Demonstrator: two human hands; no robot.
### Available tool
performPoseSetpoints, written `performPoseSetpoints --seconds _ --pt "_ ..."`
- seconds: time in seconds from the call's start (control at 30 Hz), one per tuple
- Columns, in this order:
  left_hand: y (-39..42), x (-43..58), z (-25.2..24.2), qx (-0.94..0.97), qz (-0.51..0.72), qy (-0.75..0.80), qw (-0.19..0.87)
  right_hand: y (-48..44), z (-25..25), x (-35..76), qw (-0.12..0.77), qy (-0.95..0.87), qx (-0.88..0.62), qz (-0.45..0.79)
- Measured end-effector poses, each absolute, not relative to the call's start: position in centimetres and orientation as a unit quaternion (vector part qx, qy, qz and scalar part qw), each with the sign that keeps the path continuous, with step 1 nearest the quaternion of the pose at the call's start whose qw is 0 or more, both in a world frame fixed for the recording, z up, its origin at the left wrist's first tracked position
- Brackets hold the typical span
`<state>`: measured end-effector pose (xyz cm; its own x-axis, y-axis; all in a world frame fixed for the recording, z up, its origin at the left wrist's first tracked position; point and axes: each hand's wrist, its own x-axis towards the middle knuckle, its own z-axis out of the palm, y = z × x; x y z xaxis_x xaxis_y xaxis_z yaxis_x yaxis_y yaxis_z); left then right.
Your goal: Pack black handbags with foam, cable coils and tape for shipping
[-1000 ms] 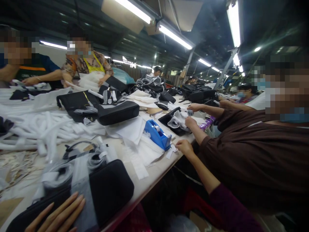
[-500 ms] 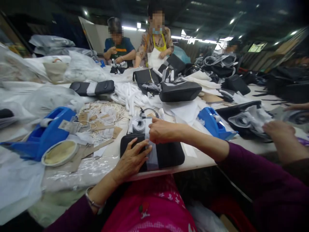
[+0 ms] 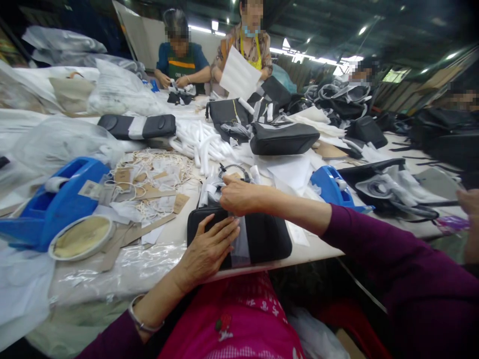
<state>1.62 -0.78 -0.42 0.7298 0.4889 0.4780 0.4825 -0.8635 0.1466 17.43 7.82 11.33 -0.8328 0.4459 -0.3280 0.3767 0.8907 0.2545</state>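
Observation:
A flat black bag (image 3: 267, 239) lies at the table's front edge. A pale translucent strip (image 3: 240, 244) runs up its middle. My left hand (image 3: 213, 242) rests on the bag's left half, palm down and fingers stretched out, fingertips on the strip. My right hand (image 3: 239, 195) is closed over the bag's back edge, where the strip runs up into it; the fingertips are partly hidden. Just behind and left of those fingers sits a coiled strap (image 3: 214, 192) in clear and white wrapping.
Blue tape dispensers (image 3: 71, 199) (image 3: 331, 187) stand on both sides. Stringed tags (image 3: 149, 179), a round shallow dish (image 3: 82, 238), white foam tubes (image 3: 202, 144) and black bags (image 3: 284, 138) cover the table. Two people (image 3: 179, 60) (image 3: 243, 55) work opposite; another person's hand (image 3: 469, 209) is at the right.
My right hand has moved slightly left and the strip's upper part is now hidden beneath it. The left hand stays on the bag. A person opposite has lifted a white sheet.

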Motion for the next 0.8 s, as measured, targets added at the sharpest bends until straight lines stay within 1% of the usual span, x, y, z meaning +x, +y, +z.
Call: performPoseSetpoints --seconds 0.27,0.37,0.47,0.63,0.7,0.8 --pt "-0.7 1.6 0.0 0.927 0.269 0.262 -0.006 8.2 10.2 17.7 0.130 0.961 0.202 0.137" --pt "-0.6 1.7 0.1 0.927 0.267 0.263 -0.010 8.7 10.1 18.4 0.111 0.966 0.197 0.121" --pt "-0.6 1.7 0.3 0.929 0.262 0.261 -0.014 9.4 9.8 19.1 0.114 0.964 0.221 0.090" --pt "-0.6 1.8 0.6 0.931 0.251 0.264 -0.029 11.0 9.8 19.5 0.154 0.940 0.300 0.041" --pt "-0.7 1.8 0.6 0.933 0.242 0.265 -0.033 12.0 10.3 19.8 0.145 0.917 0.368 0.055" --pt "-0.7 1.7 0.6 0.932 0.241 0.265 -0.044 13.2 11.3 20.4 0.100 0.877 0.466 0.064"
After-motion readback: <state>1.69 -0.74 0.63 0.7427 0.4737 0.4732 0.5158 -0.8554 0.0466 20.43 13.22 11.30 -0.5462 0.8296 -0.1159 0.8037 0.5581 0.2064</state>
